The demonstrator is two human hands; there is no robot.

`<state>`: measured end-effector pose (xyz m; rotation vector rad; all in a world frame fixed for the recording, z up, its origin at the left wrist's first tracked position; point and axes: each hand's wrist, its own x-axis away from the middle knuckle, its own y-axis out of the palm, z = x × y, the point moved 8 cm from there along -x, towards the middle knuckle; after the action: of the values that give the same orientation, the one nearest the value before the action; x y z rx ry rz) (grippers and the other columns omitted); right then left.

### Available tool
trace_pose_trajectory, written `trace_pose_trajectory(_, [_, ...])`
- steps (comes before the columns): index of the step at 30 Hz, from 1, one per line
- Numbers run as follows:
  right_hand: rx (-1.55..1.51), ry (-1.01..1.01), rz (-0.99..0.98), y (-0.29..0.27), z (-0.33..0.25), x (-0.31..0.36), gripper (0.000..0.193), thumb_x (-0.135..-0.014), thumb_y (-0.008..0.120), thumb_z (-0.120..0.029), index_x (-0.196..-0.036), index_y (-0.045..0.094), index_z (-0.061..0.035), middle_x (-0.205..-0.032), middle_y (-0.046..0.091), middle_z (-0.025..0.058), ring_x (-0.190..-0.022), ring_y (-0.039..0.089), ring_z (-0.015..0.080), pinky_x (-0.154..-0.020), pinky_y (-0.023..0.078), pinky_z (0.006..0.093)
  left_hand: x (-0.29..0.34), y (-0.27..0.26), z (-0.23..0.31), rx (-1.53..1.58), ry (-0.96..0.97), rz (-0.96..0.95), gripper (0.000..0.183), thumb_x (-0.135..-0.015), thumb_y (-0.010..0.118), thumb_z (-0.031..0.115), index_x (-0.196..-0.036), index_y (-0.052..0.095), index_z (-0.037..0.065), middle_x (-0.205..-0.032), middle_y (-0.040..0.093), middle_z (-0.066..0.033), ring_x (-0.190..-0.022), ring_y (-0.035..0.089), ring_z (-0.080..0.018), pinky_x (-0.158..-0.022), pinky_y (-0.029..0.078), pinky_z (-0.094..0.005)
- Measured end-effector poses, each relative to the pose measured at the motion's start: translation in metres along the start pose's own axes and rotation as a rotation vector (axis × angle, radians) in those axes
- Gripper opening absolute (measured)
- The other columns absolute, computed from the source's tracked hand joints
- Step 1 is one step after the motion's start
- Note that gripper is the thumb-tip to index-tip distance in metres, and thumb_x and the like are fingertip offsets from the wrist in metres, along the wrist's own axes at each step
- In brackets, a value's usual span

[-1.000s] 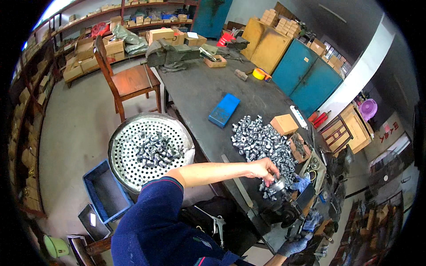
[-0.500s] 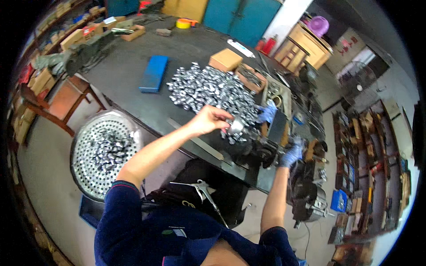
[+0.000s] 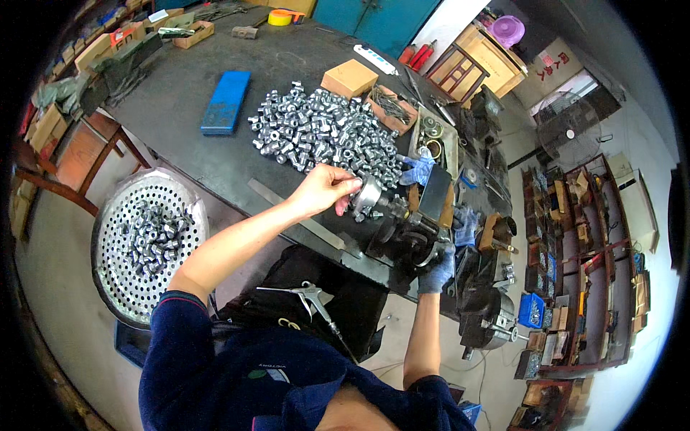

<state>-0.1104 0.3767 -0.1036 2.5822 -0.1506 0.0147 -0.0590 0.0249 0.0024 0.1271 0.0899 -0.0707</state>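
The left grip (image 3: 323, 191) was curled narrow, with the round metal chuck (image 3: 369, 192) at its fingertips; if this turned, bare fingers could be pinched. Whether the gloved right grip (image 3: 438, 271) was closed, I could not tell.

Grip of right hand (image 3: 437, 274) unclear; blue bin (image 3: 131, 346) mostly hidden under perforated pan (image 3: 121, 281).

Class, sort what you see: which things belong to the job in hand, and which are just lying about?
Job in hand, by the look of it:
Left hand, at the round metal part
Gloved right hand, at the dark bench machine
Heaped metal fittings, probably

Lying about, apparently:
Blue box
Yellow tape roll
White power strip
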Motion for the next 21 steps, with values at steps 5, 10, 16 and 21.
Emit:
trace_pose_trajectory(5, [0.567,-0.492,0.085,0.011,-0.037,-0.055,0.027,-0.084,0.058,-0.027,-0.094,0.061,-0.0025,-0.092,0.061,0.0077,-0.083,0.057,0.0184,-0.076,0.046,0.0304,0.000,-0.004,0.004,-0.131,0.000,0.065,0.041,-0.089,0.055,0.031,-0.069,0.060,-0.004,-0.051,0.053,-0.0040,-0.039,0.051,-0.0098,-0.037,0.041,-0.0237])
trace_pose_trajectory(10, [0.181,-0.391,0.192,0.044,-0.091,-0.052,0.028,-0.084,0.060,-0.033,-0.084,0.063,-0.0057,-0.073,0.061,0.0024,-0.053,0.048,0.0071,-0.047,0.038,0.0211,-0.006,-0.005,-0.003,-0.006,-0.080,0.038,0.044,-0.087,0.056,0.035,-0.070,0.059,-0.005,-0.050,0.053,-0.0064,-0.038,0.051,-0.0117,-0.035,0.042,-0.0243])
trace_pose_trajectory(16, [0.089,-0.368,0.176,0.062,-0.107,0.066,0.037,-0.083,0.059,-0.040,-0.070,0.052,-0.0067,-0.049,0.036,-0.0043,-0.038,0.030,0.0053,-0.034,0.026,0.0206,0.001,-0.010,-0.001,0.082,-0.150,0.065,0.039,-0.085,0.060,0.031,-0.074,0.059,-0.006,-0.056,0.056,-0.0102,-0.040,0.054,-0.0155,-0.038,0.043,-0.0252])
trace_pose_trajectory(21, [0.039,-0.167,0.280,-0.013,-0.027,0.031,0.035,-0.083,0.061,-0.036,-0.085,0.061,-0.0011,-0.065,0.056,0.0024,-0.053,0.051,0.0135,-0.048,0.043,0.0264,-0.003,-0.011,-0.002,0.060,-0.135,0.034,0.037,-0.085,0.059,0.031,-0.076,0.059,-0.005,-0.059,0.058,-0.0096,-0.045,0.056,-0.0153,-0.042,0.044,-0.0246])
